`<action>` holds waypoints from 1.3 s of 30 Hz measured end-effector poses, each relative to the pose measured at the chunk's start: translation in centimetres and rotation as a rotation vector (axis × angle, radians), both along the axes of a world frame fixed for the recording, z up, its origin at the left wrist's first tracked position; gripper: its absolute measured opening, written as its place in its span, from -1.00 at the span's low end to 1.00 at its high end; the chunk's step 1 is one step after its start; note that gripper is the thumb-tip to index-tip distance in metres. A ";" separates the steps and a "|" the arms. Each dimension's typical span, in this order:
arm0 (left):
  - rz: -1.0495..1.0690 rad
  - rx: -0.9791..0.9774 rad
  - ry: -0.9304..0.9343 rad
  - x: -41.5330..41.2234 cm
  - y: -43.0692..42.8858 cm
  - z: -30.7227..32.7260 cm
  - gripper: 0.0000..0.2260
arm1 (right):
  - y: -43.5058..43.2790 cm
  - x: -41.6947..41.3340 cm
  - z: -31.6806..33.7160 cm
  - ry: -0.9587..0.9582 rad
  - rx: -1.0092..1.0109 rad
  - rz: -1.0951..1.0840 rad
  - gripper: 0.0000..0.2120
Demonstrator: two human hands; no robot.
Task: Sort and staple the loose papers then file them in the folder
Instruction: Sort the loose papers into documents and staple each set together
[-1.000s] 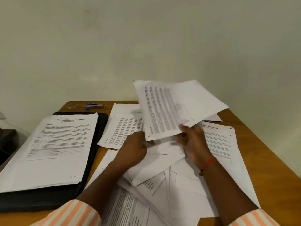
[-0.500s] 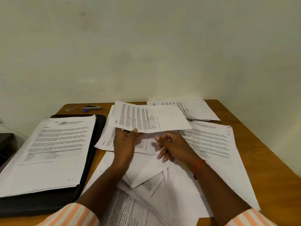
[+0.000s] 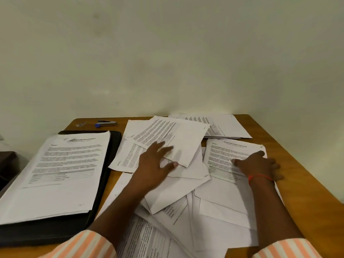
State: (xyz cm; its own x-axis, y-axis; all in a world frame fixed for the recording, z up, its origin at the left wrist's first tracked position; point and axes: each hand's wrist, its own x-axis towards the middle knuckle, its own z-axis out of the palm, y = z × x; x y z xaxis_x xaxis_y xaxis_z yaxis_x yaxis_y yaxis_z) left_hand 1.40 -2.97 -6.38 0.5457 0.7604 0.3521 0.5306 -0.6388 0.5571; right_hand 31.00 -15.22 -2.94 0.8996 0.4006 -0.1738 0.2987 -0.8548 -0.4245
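Loose printed papers [image 3: 186, 200] lie scattered over the middle and right of the wooden table. My left hand [image 3: 156, 162] rests with spread fingers on a tilted printed sheet [image 3: 178, 135] on top of the middle pile. My right hand [image 3: 258, 164] lies flat, fingers straight, on a titled page [image 3: 229, 149] at the right. A black folder [image 3: 109, 164] lies open at the left with a thick stack of papers [image 3: 57, 172] on it. A blue and silver stapler [image 3: 105, 123] sits at the table's far edge.
The table [image 3: 297, 174] stands against a plain wall, with bare wood along its right side. Another stack of sheets [image 3: 227, 125] lies at the far right corner. A small metal object [image 3: 80, 124] lies left of the stapler. A dark object [image 3: 7, 164] sits beyond the left edge.
The sheet I held up in both hands has come down onto the middle pile. My right hand let go and moved right onto the titled page; my left hand now rests on the sheet.
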 end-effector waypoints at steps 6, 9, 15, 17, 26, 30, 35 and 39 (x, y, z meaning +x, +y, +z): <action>-0.044 0.089 0.235 0.0 0.5 -1.1 -0.44 | -0.2 -0.1 0.4 -0.218 0.169 -0.010 -0.36; 0.058 0.113 0.172 -0.3 0.6 -0.6 -0.61 | -0.5 -0.1 0.5 -0.264 0.291 0.007 -0.67; 0.290 0.054 0.240 -0.8 0.3 0.8 -0.58 | -0.9 -0.6 0.8 -0.396 0.455 0.026 -0.87; 0.291 -0.014 0.203 -1.0 0.6 0.8 -0.71 | -0.5 -0.9 1.1 -0.482 0.527 0.011 -0.84; 0.090 -0.186 -0.398 0.2 -1.1 0.7 -0.82 | 0.5 -1.8 1.8 -0.246 1.143 0.029 -0.79; 0.007 -0.382 -0.590 0.0 -1.6 2.4 -0.73 | 0.7 -3.9 2.5 -0.079 1.268 0.100 -0.88; -0.040 -0.503 -0.377 0.4 -1.8 2.1 -0.84 | 1.3 -4.2 1.8 -0.054 1.237 0.228 -0.93; -0.038 -0.930 -0.851 -0.3 -1.2 3.1 -0.38 | 1.7 -6.4 1.4 -0.163 0.998 0.485 -0.86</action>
State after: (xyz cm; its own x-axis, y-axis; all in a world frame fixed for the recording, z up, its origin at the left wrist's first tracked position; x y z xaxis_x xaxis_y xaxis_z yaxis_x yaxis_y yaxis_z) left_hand 1.12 -4.17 -3.25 0.4362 0.8981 -0.0567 -0.2263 0.1704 0.9590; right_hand 24.58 -13.49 -1.55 0.5935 0.6087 0.5265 0.6218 0.0685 -0.7802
